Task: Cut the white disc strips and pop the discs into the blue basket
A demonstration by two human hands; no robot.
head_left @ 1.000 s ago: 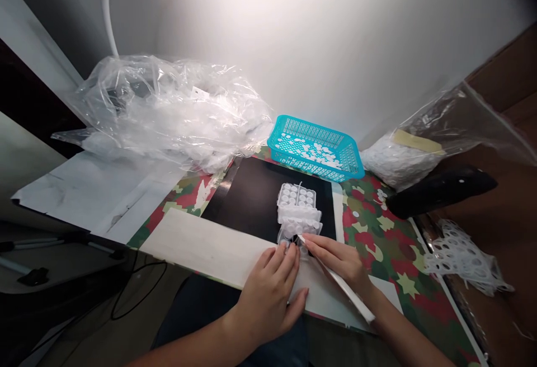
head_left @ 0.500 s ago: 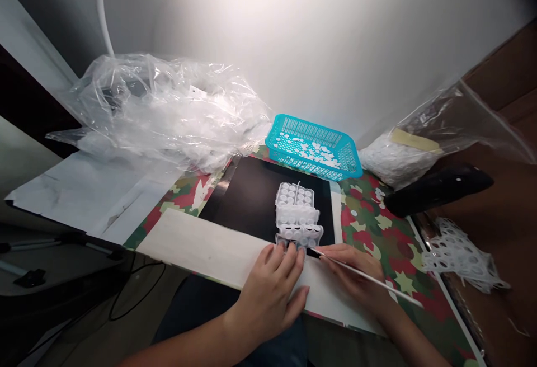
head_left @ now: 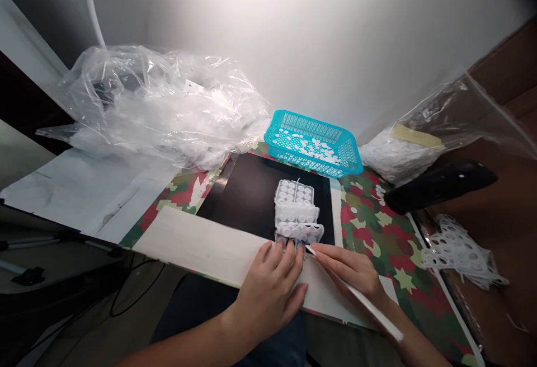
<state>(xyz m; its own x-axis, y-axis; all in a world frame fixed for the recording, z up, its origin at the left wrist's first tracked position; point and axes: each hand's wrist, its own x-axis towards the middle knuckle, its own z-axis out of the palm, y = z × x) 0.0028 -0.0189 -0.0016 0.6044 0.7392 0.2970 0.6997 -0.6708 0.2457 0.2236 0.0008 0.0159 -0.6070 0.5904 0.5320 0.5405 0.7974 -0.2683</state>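
Observation:
Several white translucent plastic pieces with rows of round caps [head_left: 295, 206] lie in overlapping rows on a black sheet [head_left: 245, 196]. At their near end, my left hand [head_left: 274, 277] presses bent fingertips down on the closest piece, its thumb apart. Most of that piece is hidden under the fingers. My right hand [head_left: 350, 269] pinches a thin, flat white strip [head_left: 373, 308]. The strip's tip meets the near right corner of the rows, close to my left fingertips; its other end slants down over the right forearm.
Behind stands a turquoise basket [head_left: 273, 135] with small white discs. A large clear plastic bag [head_left: 168, 109] is at the left, another bag of white pieces [head_left: 394, 154] at the right. Near it are a black object [head_left: 440, 187] and white perforated netting [head_left: 464, 252].
The strip's free end has swung down and left, and its flat side shows more. My right hand has shifted slightly left. My left hand stays on the near piece.

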